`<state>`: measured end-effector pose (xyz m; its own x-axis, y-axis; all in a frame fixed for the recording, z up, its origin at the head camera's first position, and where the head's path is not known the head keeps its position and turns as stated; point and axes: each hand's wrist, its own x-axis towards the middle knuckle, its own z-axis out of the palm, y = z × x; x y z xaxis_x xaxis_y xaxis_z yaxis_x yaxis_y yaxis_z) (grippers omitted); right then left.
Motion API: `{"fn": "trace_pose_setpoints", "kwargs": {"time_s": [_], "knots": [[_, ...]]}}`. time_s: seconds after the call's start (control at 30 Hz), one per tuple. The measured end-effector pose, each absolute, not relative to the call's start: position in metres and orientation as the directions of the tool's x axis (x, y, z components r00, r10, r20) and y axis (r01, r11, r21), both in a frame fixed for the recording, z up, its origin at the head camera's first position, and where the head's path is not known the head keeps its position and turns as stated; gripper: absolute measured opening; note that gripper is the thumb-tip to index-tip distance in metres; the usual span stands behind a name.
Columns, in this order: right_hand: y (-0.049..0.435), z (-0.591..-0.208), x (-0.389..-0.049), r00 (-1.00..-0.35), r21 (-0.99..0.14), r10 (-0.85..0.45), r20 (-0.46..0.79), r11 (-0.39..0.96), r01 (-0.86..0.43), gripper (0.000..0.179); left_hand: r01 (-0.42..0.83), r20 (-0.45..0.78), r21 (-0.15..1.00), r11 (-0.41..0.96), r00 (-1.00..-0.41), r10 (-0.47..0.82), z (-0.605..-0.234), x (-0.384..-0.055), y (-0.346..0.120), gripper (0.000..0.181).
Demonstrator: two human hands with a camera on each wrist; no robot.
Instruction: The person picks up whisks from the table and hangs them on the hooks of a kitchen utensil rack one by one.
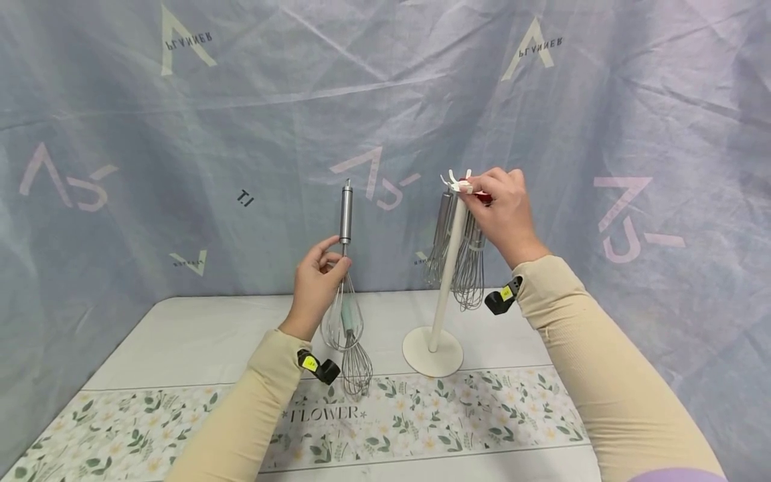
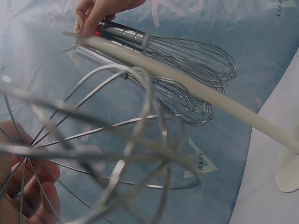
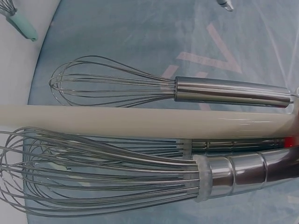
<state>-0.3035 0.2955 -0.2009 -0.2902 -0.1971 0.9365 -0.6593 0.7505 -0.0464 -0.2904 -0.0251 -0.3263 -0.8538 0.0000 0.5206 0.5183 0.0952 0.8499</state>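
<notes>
My left hand (image 1: 320,281) grips a metal-handled whisk (image 1: 346,217) near its neck, handle upward and wire loops downward. In the left wrist view, the wires of this whisk fill the foreground. At the top of a white stand (image 1: 448,278), my right hand (image 1: 501,204) pinches the white hooks (image 1: 460,185). Metal whisks hang from these hooks: one (image 3: 229,91) on one side of the pole, and others, including a ringed-handle whisk (image 3: 224,175), on the other side. Red shows at the handle ends beside my right fingers.
A whisk with a mint-green handle (image 1: 346,314) lies on the white table (image 1: 211,335), partly behind the held whisk's wires. The stand's round base (image 1: 421,355) rests near a floral strip (image 1: 434,428). Behind the table hangs a grey-blue curtain (image 1: 271,134).
</notes>
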Motion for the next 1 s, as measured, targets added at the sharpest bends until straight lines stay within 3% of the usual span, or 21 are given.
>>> {"fn": "trace_pose_setpoints", "kwargs": {"time_s": [0.27, 0.63, 1.0], "knots": [[0.297, -0.201, -0.305, -0.278, -0.041, -0.195, 0.941, 0.747, -0.663, 0.011, 0.548, 0.549, 0.826, 0.133, -0.835, 0.033, -0.311, -0.289, -0.012, 0.049], [0.296, -0.203, -0.302, -0.301, -0.044, -0.202, 0.932, 0.761, -0.647, 0.009, 0.664, 0.648, 0.736, 0.131, -0.747, 0.147, -0.299, -0.278, -0.005, 0.044], [0.296, -0.202, -0.302, -0.301, -0.049, -0.194, 0.934, 0.763, -0.645, 0.008, 0.71, 0.666, 0.675, 0.198, -0.703, 0.251, -0.29, -0.273, 0.006, 0.046]]}}
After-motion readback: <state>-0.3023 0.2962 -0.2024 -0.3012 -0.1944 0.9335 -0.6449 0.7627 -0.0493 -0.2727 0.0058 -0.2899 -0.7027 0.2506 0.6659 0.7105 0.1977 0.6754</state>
